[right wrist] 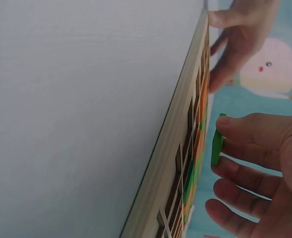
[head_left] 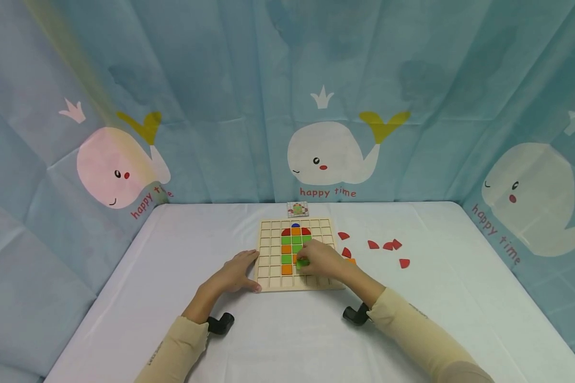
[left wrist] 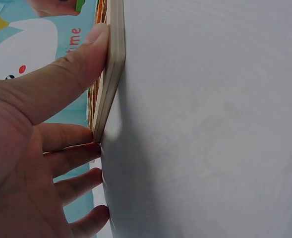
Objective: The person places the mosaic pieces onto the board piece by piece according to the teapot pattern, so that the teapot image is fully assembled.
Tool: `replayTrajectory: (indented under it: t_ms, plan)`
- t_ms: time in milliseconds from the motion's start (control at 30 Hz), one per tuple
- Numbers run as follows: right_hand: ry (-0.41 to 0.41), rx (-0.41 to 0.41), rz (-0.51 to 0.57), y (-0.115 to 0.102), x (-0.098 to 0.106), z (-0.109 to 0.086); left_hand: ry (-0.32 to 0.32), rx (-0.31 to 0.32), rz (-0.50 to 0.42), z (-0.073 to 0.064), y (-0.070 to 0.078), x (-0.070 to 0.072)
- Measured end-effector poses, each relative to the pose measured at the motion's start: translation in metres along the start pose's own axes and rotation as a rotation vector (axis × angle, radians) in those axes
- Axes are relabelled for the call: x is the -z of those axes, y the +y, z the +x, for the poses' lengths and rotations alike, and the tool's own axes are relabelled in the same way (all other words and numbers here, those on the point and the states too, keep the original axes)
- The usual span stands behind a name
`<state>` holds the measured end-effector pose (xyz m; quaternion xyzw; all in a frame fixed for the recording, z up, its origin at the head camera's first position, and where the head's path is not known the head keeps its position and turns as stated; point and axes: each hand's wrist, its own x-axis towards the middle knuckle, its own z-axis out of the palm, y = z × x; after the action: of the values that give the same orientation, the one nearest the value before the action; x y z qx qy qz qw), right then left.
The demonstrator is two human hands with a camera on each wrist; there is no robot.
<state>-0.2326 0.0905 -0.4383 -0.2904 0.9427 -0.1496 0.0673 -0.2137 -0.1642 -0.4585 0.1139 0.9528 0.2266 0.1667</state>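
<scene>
A wooden grid board (head_left: 264, 234) lies on the white table with green and orange square tiles, red quarter-circle pieces and a blue piece set in its middle cells. My left hand (head_left: 237, 273) rests at the board's left side, fingers at the left edge and thumb on the near corner. In the left wrist view, that thumb (left wrist: 71, 74) lies along the board's edge. Over the lower middle cells, my right hand (head_left: 323, 259) pinches a green tile (right wrist: 217, 147) between thumb and fingers. The right wrist view shows this tile held above the board's surface, apart from it.
Several red quarter-circle pieces (head_left: 404, 263) lie scattered right of the board. An orange piece (head_left: 351, 260) shows partly behind my right wrist. A small pattern card (head_left: 297, 209) lies beyond the board's far edge. A blue curtain (head_left: 220, 159) with whales stands behind the table.
</scene>
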Motion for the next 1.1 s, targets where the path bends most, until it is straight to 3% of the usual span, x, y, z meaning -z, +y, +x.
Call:
replayTrajectory:
  t_ms: [367,700,1100]
  plan:
    - [-0.012,0.032,-0.043,-0.0059,-0.0026,0.0049,-0.005,0.001,0.0,0.0001,-0.0006,0.0006]
    - [-0.041,0.009,-0.065,-0.0073,-0.0077,0.0066,-0.001,-0.016,0.008,-0.0025,0.0008,0.0015]
    - [-0.031,0.003,-0.015,0.0009,-0.0031,0.0034,-0.008,0.002,0.001,-0.0019,0.0024,0.0022]
